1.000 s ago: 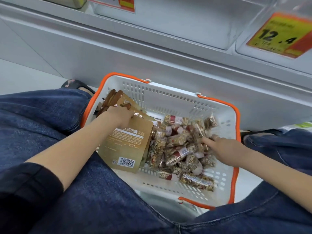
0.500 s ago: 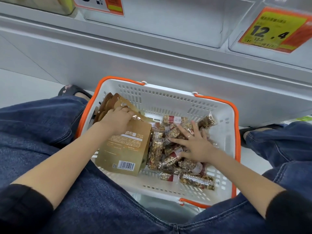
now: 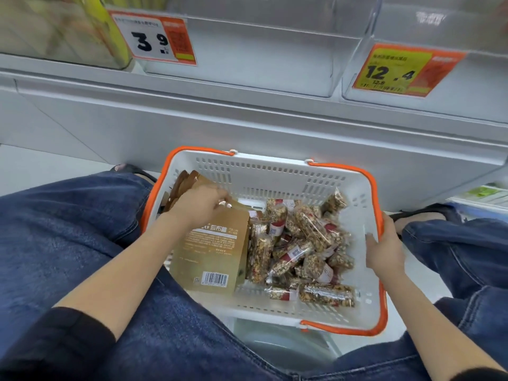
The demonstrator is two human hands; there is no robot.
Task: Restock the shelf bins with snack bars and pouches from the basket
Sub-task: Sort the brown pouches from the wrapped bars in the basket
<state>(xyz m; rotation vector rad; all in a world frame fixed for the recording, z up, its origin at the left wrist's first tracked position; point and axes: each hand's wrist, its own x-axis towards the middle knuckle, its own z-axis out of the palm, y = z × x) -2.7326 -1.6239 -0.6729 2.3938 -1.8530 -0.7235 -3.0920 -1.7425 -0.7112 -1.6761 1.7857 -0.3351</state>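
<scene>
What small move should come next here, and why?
Probably lift the brown pouch out toward the clear bin above. The left hand already grips its top edge, the right hand steadies the basket by its rim, and that bin looks empty.

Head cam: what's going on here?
A person crouched at a store shelf works over a white basket with orange handles. The left hand grips the top of a brown pouch standing in the basket's left side; the right hand holds the right rim. Loose snack bars fill the middle. The clear shelf bins above look unfilled.
</scene>
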